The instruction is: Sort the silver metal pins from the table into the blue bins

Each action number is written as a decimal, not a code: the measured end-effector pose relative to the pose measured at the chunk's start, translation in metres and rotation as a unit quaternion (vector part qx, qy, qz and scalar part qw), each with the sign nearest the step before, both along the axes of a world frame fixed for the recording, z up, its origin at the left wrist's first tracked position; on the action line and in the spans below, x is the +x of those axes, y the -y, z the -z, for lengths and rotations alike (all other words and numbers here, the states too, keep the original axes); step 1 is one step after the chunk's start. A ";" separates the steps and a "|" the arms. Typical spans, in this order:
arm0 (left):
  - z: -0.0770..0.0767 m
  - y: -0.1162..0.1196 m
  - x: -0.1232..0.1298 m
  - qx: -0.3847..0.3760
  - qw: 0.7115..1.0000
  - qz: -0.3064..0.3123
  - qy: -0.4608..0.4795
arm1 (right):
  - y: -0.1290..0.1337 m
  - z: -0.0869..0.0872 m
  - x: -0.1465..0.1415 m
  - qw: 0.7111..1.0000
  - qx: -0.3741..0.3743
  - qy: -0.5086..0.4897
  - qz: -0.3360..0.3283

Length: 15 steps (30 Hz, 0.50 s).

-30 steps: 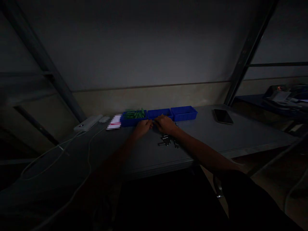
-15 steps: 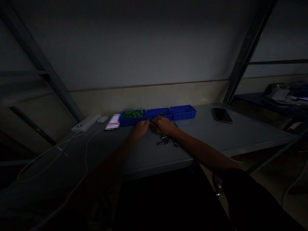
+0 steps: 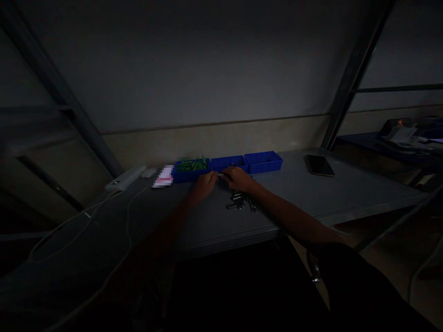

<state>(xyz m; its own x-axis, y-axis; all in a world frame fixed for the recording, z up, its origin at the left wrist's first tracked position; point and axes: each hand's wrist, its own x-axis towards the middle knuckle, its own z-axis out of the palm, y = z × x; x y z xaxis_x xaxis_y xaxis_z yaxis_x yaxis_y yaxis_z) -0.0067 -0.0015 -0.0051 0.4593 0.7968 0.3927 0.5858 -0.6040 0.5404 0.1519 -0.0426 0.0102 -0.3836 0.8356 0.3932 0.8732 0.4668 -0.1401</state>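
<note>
My left hand point(image 3: 207, 182) and my right hand point(image 3: 238, 179) are close together in front of the blue bins. Both are closed, with the fingertips pinching a small, pale, rod-like piece point(image 3: 220, 174) that spans the gap between them. Its exact kind is too small and dark to tell. Below my right hand, several shiny metal cylindrical parts point(image 3: 238, 201) lie in a loose pile on the grey table point(image 3: 290, 198). Behind my left hand, green pieces point(image 3: 194, 164) fill the left blue bin point(image 3: 188, 176). The middle blue bin point(image 3: 221, 163) contains small dark parts, partly hidden by my right hand.
A third blue bin point(image 3: 263, 162) stands at the right end of the row. Farther right lies a dark phone point(image 3: 320, 165). On the left are a white device point(image 3: 125, 178) with a trailing cable point(image 3: 127, 216) and a blurred-out phone-like object point(image 3: 163, 177). Behind stands the wall point(image 3: 221, 133).
The pale piece between my fingertips now shows more clearly. Both hands stay at nearly the same spot, and the view has shifted slightly.
</note>
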 end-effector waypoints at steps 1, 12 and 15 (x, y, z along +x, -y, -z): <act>-0.001 -0.001 -0.001 0.003 1.000 0.010 0.004 | 0.000 -0.001 0.000 1.000 -0.005 -0.006 0.002; -0.001 -0.008 -0.007 0.032 0.997 0.062 0.022 | -0.002 -0.002 0.001 0.998 -0.034 -0.050 0.016; -0.001 -0.009 -0.008 0.041 0.997 0.053 0.029 | -0.004 0.000 0.002 0.998 -0.023 -0.063 0.013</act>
